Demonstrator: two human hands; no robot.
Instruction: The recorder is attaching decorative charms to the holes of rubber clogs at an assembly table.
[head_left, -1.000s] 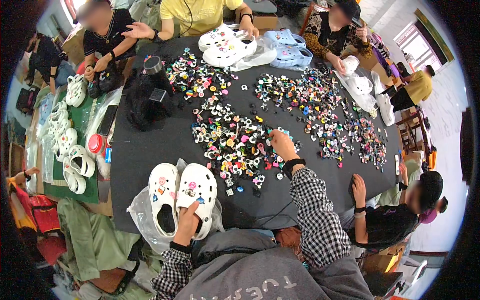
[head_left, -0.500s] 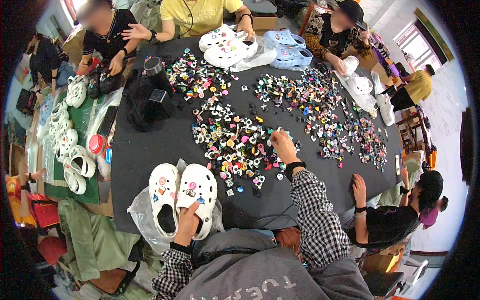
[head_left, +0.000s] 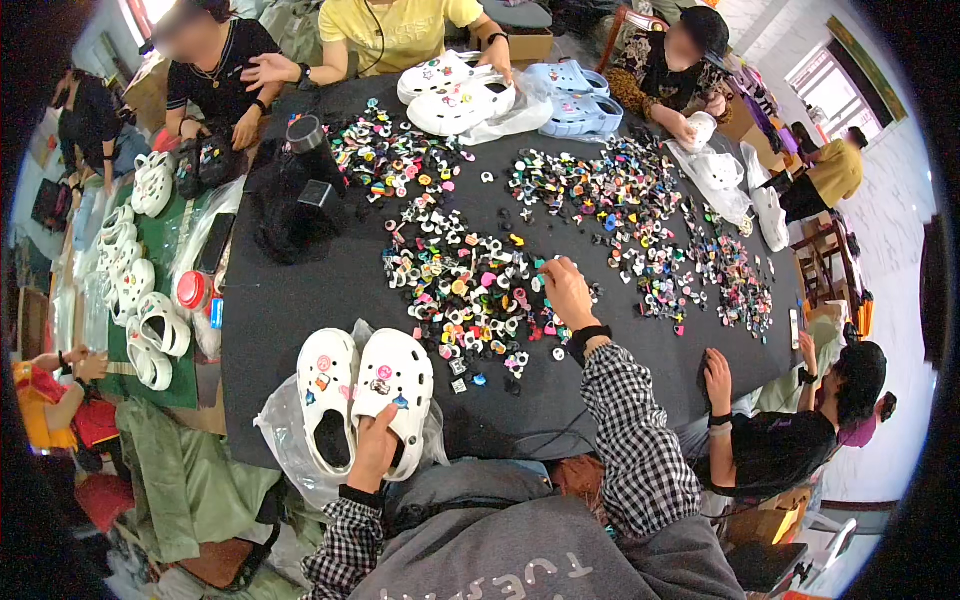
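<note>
A pair of white clogs lies near the table's front edge on a clear plastic bag [head_left: 283, 415]. Small charms decorate the toes of the left clog [head_left: 318, 395] and the right clog [head_left: 412, 372]. My left hand [head_left: 374, 447] grips the right clog at its opening, thumb on top. Over the right side of the nearest heap of shoe charms [head_left: 455, 270], my right hand [head_left: 566, 295] reaches down with its fingers bent together. Whatever its fingertips pinch is too small to make out.
More charms [head_left: 610, 190] spread across the black table [head_left: 300, 290]. A dark cylindrical container [head_left: 312, 150] stands at the left. White clogs [head_left: 460, 100] and blue clogs [head_left: 580, 105] sit at the far side. Co-workers surround the table; one person's hand [head_left: 718, 380] rests at the right edge.
My right hand has shifted only slightly among the charms. My left hand and the clogs stay put. At the far left, a person in orange has moved their arms farther into view.
</note>
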